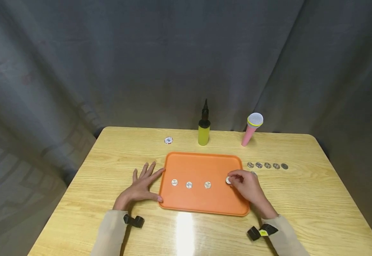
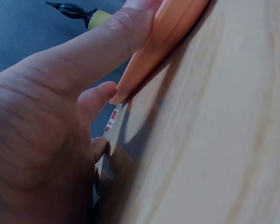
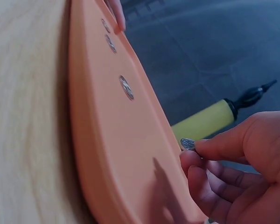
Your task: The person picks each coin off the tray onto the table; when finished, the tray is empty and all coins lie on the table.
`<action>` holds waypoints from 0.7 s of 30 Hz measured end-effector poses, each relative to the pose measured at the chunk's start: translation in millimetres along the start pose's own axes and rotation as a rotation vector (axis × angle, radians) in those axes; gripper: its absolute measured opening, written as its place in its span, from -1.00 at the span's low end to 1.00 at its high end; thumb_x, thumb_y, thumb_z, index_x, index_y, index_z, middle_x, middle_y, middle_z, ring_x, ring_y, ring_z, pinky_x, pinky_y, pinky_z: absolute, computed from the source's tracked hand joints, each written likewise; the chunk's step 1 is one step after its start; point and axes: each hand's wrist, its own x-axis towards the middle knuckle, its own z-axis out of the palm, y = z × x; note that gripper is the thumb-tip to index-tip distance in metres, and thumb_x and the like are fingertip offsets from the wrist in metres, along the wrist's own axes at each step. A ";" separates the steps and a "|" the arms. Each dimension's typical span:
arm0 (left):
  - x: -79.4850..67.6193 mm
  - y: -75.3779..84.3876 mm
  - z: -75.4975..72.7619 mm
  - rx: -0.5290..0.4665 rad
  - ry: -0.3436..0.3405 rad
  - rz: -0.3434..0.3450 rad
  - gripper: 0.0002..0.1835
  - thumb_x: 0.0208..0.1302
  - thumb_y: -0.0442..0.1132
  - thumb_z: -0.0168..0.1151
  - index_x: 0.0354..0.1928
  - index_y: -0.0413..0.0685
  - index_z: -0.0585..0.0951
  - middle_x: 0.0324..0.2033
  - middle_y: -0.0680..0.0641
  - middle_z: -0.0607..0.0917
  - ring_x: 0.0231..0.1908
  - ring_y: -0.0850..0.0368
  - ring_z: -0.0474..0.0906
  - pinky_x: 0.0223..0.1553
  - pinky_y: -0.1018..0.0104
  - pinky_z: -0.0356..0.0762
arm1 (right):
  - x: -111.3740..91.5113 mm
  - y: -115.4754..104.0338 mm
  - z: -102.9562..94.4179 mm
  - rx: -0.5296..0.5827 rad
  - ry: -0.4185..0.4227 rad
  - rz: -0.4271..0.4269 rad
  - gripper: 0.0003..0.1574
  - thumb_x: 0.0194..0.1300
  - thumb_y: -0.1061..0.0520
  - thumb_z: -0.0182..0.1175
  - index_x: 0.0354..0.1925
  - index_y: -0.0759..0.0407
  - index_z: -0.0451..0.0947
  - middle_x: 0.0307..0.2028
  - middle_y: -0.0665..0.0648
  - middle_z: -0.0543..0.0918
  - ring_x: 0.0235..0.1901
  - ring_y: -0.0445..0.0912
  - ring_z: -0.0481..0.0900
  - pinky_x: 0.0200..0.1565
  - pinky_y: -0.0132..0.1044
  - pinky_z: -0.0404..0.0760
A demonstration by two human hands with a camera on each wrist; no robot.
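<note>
My right hand pinches a silver coin between thumb and fingertips, above the right part of an orange tray. In the right wrist view a gap shows between the coin and the tray floor. Three more coins lie flat across the tray, among them a left one, a middle one and one further right. With fingers spread, my left hand touches the tray's left rim with thumb and index finger. A small shiny bit behind the right hand is too small to identify.
Right of the tray, several coins lie in a row on the wooden table. Behind the tray stand a yellow-green hand pump with black nozzle and a pink toy microphone. A white poker chip lies back left.
</note>
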 end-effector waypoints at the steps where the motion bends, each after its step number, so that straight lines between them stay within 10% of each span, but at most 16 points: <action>1: 0.2 -0.1 0.1 0.001 0.000 0.001 0.24 -0.17 0.27 0.58 0.57 0.21 0.14 0.60 -0.29 -0.18 0.56 -0.46 -0.43 0.35 -0.57 -0.64 | 0.2 0.6 -2.4 -0.002 0.002 0.013 -0.87 0.18 0.39 0.35 -0.25 0.31 0.74 -0.44 0.15 0.77 -0.53 -0.39 0.57 -0.44 -0.50 0.57; 21: 0.5 -1.7 0.5 -0.013 -0.009 -0.003 0.25 -0.18 0.26 0.59 0.57 0.24 0.13 0.61 -0.28 -0.19 0.56 -0.44 -0.45 0.35 -0.56 -0.65 | 3.8 30.8 -52.3 -0.004 0.097 0.152 -0.77 0.30 0.26 0.31 -0.09 0.35 0.71 -0.32 0.29 0.76 -0.49 -0.40 0.65 -0.53 -0.48 0.56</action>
